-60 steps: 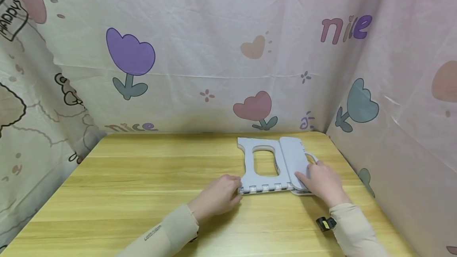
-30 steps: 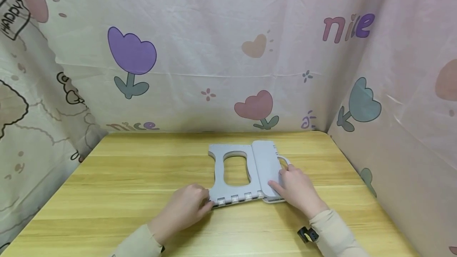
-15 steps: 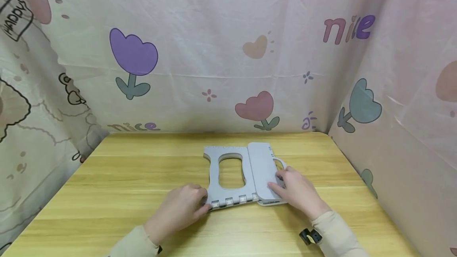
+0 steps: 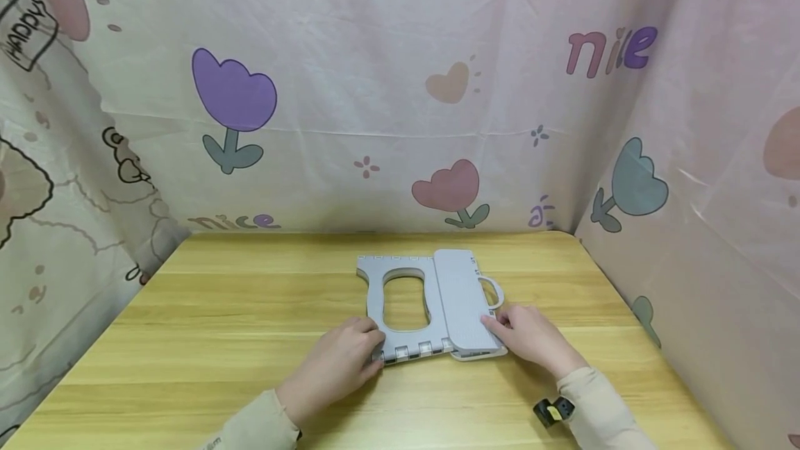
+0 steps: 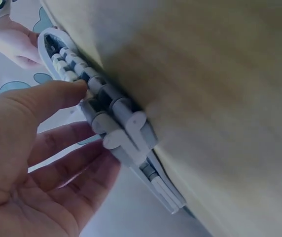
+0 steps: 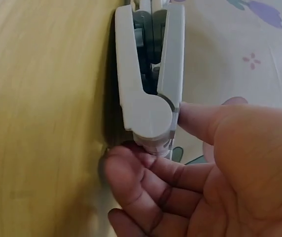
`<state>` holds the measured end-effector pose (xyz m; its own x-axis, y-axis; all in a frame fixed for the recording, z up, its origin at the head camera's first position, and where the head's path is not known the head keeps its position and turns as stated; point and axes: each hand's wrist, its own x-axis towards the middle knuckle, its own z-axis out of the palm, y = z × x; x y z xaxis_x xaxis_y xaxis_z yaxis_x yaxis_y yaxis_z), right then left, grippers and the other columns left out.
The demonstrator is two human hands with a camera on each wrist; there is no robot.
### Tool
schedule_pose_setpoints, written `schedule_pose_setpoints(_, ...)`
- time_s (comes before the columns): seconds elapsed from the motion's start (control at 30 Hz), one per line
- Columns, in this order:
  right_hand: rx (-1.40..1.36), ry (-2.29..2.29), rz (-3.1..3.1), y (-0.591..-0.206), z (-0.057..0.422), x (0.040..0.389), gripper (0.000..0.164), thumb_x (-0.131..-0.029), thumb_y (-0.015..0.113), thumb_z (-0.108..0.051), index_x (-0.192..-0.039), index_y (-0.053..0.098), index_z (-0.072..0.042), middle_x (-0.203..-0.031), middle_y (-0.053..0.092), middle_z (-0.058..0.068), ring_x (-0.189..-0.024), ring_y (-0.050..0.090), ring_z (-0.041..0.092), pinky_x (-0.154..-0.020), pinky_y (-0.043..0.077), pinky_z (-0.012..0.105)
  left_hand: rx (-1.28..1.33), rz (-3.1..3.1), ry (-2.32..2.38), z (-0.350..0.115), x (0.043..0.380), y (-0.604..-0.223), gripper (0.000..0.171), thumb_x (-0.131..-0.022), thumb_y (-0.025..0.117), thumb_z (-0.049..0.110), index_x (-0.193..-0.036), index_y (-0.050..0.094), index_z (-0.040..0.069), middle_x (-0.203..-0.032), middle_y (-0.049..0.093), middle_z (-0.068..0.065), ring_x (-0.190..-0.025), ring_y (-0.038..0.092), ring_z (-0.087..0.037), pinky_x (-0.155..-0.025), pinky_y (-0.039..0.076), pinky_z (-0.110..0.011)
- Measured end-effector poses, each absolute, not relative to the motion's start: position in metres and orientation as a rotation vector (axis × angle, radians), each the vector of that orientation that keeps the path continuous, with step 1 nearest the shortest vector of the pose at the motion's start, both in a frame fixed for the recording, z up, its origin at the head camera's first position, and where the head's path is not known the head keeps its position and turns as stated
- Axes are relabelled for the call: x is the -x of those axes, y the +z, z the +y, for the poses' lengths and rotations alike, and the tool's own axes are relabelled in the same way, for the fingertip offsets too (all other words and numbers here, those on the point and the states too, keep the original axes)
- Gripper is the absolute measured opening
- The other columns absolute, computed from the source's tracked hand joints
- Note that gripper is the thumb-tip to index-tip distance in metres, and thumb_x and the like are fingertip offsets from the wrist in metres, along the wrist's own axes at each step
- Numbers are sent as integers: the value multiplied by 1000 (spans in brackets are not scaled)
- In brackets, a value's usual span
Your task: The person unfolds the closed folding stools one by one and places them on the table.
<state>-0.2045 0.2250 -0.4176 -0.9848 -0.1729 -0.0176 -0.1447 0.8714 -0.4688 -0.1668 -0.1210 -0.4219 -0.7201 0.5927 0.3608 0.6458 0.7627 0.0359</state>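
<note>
A light grey folding step stool (image 4: 459,304) lies folded flat on the table. Its carry loop (image 4: 498,292) sticks out at the right end, and an oblong opening shows in the left part. My left hand (image 4: 337,365) grips the near left corner; in the left wrist view its thumb (image 5: 64,96) is against the hinged edge and the fingers are on the other face. My right hand (image 4: 540,340) pinches the near right corner, thumb on top. Close up in the right wrist view, the stool's rounded hinge end (image 6: 148,116) sits between thumb and curled fingers.
The wood-grain table (image 4: 219,325) runs back to a printed curtain (image 4: 337,89), which also encloses both sides. A black device (image 4: 553,410) is strapped at the right sleeve cuff.
The stool slid left and nearer with both hands, then stopped. Since half a second ago my right hand shifted off the loop towards the near corner, and my left moved slightly right.
</note>
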Motion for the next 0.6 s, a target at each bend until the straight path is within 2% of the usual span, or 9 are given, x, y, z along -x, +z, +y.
schedule_pose_setpoints(0.2, 238, -881, 2896, -424, 232, 210, 44, -107, 64, -43, -73, 60, -15, -64, 53, -2, -61, 47, 14, -56, 37, 26, 975, -2613, -257, -121, 167, -425, 20, -87, 89, 22, -97, 77, 10, -94, 70, 1, -85, 61, -11, -68, 58, -23)
schedule_pose_setpoints(0.4, 255, -1020, 2841, -414, 234, 208, 40, -106, 66, -43, -80, 62, -12, -66, 55, -2, -62, 48, 14, -55, 39, 24, 965, -2587, -234, -121, 167, -426, 22, -87, 90, 25, -95, 76, 10, -93, 71, 0, -83, 62, -11, -69, 58, -24)
schedule_pose_setpoints(0.6, 289, -1106, 2868, -385, 228, 203, 38, -106, 67, -44, -87, 64, -11, -69, 57, -2, -64, 49, 13, -55, 39, 23, 937, -2549, -305, -122, 163, -420, 26, -84, 91, 21, -94, 71, 8, -82, 62, 3, -72, 50, -6, -60, 46, -20)
